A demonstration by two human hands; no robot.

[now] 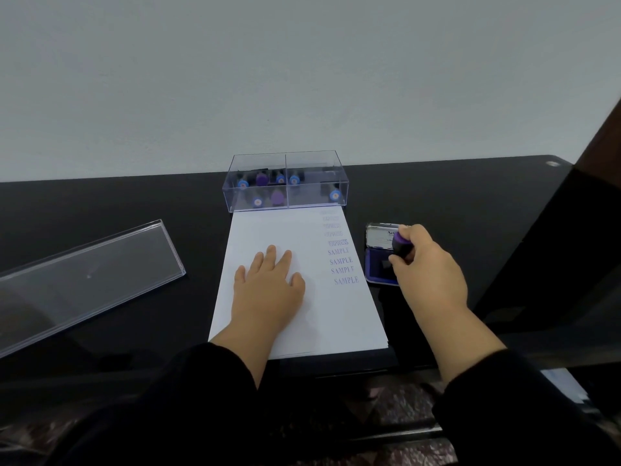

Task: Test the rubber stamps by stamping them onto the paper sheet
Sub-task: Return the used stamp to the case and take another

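Resting flat, fingers spread: left hand (268, 284) on paper (302, 230), lower right bare. Right hand (426, 264) grips stamp (401, 245) over ink pad (378, 264) beside paper's right edge. Box (285, 179) touches far edge; lid (87, 274) left.

White paper sheet (268, 230) – purple imprints (341, 253); black-purple stamp (401, 245); blue ink pad (378, 269); black table (134, 203).

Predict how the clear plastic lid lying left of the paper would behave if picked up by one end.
The clear lid looks thin, long and rigid, so probably light and stiff, perhaps flexing slightly. Its glossy surface may feel slippery on the black table.
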